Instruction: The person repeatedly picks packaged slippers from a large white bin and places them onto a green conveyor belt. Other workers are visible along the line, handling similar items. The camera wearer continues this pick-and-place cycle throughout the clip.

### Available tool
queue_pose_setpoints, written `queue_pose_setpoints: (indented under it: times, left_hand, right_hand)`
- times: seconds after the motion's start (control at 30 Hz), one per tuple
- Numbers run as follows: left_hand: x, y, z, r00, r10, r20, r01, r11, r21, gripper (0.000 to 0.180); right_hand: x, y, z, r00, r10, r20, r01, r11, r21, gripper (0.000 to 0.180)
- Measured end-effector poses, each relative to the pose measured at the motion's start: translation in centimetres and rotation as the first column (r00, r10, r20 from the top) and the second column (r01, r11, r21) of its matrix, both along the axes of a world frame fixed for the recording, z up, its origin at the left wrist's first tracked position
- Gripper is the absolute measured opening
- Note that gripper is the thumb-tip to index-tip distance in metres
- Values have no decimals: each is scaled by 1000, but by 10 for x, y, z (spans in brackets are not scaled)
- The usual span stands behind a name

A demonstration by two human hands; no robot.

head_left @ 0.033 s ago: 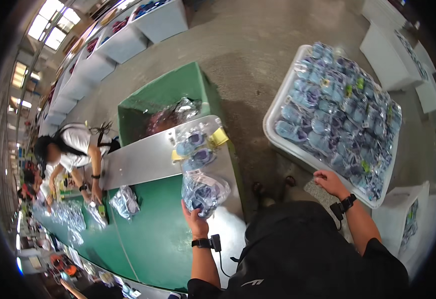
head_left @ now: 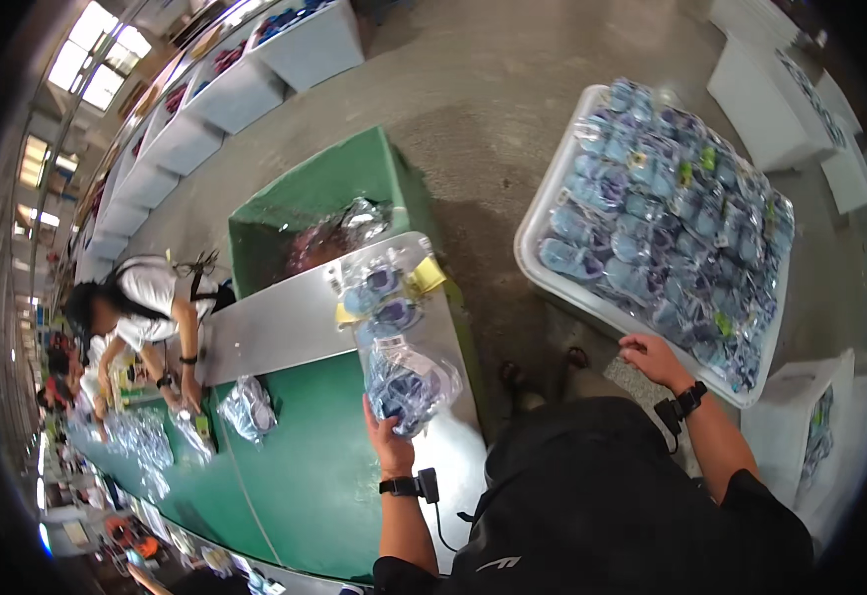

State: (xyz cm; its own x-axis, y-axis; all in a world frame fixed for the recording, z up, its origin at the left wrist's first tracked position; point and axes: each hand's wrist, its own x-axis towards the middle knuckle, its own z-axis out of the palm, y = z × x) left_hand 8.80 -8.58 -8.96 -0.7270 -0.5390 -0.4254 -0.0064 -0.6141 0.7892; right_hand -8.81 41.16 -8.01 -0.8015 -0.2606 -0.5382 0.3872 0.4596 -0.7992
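My left hand (head_left: 391,445) is closed on the near edge of a clear plastic bag of blue and purple shoes (head_left: 409,387), over the metal end of the table. Just beyond it lies another bagged pair of blue-purple shoes (head_left: 387,301), with yellow pieces at its sides. My right hand (head_left: 655,359) hangs by the near-left side of a large white bin (head_left: 530,238), fingers loosely curled and apart, with nothing visible in them. Rows of bagged blue shoes (head_left: 652,218) fill this bin.
A green bin (head_left: 316,178) with plastic-wrapped things stands beyond the metal ledge (head_left: 275,337). On the green table surface (head_left: 305,456) lies a bagged bundle (head_left: 247,408). At the left a person (head_left: 151,297) handles bagged items. More white bins (head_left: 771,99) stand at the right.
The whole view has shifted very slightly. My hands and the bagged shoes keep nearly the same places; the person at the left has moved a little.
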Motion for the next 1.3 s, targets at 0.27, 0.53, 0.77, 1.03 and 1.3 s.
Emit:
queue_pose_setpoints:
  times: [0.27,0.53,0.77,1.03,1.3]
  left_hand:
    - [-98,109,91,842,-489,-227,521,847,106,100]
    - [-190,277,182,507,-845,-172,827,533,-179,105]
    - [-245,408,177,107,-994,-25,903,107,-416,93]
    - [-210,454,95,404,-783,474,806,60,-589,66]
    - [-141,371,47,410,-601,686,884,78,-460,58]
  right_hand:
    - [-40,8,58,973,127,-193,-148,984,-98,29]
    - [-87,75,127,1000,24,-4,-21,793,-609,50]
    - [-93,187,117,977,101,-190,-171,902,-396,48]
    - [-21,335,19,822,-535,193,569,767,-297,34]
    - [-20,445,-19,231,-949,215,797,58,-601,21]
